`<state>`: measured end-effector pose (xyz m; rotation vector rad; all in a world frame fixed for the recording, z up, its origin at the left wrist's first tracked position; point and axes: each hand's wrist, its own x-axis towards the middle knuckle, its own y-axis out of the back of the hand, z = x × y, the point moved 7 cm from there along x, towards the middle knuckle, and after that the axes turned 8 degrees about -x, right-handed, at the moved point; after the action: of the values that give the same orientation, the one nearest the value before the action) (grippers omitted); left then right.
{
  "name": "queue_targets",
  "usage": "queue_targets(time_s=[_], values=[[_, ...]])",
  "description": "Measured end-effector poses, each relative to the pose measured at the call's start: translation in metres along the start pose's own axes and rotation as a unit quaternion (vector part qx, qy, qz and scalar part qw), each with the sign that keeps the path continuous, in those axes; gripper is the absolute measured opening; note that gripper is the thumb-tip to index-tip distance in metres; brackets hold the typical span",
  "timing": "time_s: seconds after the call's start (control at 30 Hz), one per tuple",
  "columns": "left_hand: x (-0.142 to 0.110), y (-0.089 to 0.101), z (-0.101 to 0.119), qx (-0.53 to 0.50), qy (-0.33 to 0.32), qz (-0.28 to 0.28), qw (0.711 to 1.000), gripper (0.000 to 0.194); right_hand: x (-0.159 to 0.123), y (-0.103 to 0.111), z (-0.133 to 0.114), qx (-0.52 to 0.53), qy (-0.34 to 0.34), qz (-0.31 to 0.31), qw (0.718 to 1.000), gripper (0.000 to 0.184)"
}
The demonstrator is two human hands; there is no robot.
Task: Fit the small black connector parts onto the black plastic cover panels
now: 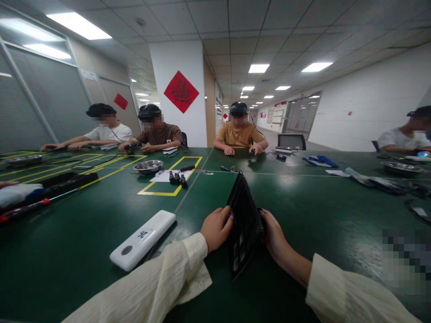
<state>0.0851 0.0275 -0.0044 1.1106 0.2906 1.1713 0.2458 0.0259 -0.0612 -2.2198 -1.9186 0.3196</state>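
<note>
Black case (pixel 245 226) upright | left hand (pixel 218 228), right hand (pixel 273 233) grip sides (wrists inward)

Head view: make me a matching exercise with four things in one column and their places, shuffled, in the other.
Things:
1. Black panel
2. White device
3. Large red diamond sign
4. Red-and-black-handled tool

Places:
A. On the white pillar
B. At the left edge of the view
C. Held tilted up between the left hand and right hand
D. Lying on the green table near the left sleeve

Right pairs: 1-C, 2-D, 3-A, 4-B
</note>
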Motion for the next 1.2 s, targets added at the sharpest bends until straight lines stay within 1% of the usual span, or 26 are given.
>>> queue_targets(time_s=[0.17,0.3,0.37,0.5,0.63,0.73,0.8,0.93,1.03,1.2], values=[[0.0024,0.0012,0.0017,0.002,0.004,-0.01,1.0,0.035,0.0008,0.0011,0.0004,-0.004,0.009,-0.003,1.0,0.029],[0.0033,0.0022,0.0035,0.007,0.001,-0.016,1.0,0.04,-0.0005,0.0014,0.0002,-0.007,-0.002,-0.001,1.0,0.03],[0.0029,0.0029,0.0041,0.005,-0.003,-0.014,1.0,0.04,-0.0013,0.0007,-0.0002,-0.006,-0.008,-0.001,1.0,0.031],[0.0019,0.0042,0.0037,-0.008,-0.004,-0.005,1.0,0.034,-0.0027,0.0001,-0.002,-0.001,-0.009,0.0,1.0,0.031],[0.0026,0.0031,0.0036,-0.02,-0.008,-0.009,1.0,0.041,-0.0037,-0.0002,-0.0024,-0.01,-0.013,-0.005,1.0,0.031],[0.0032,0.0029,0.0015,-0.013,-0.001,0.0,1.0,0.043,-0.0032,0.001,-0.0024,-0.007,-0.012,0.004,1.0,0.032],[0.003,0.0038,0.0005,-0.006,0.002,0.015,1.0,0.04,-0.0022,0.0012,-0.002,-0.003,-0.01,0.007,1.0,0.032],[0.0016,0.0059,0.0008,-0.024,0.002,0.04,0.999,0.027,-0.0001,0.0002,0.0,-0.005,-0.008,0.003,1.0,0.032],[0.0011,0.0053,0.0018,-0.024,0.001,0.034,0.999,0.021,0.001,0.0002,0.0007,-0.007,-0.002,0.0,1.0,0.031],[0.0002,0.0054,0.0025,0.006,-0.002,0.029,1.0,0.022,0.0014,0.0014,0.0,-0.013,0.004,0.005,1.0,0.031]])
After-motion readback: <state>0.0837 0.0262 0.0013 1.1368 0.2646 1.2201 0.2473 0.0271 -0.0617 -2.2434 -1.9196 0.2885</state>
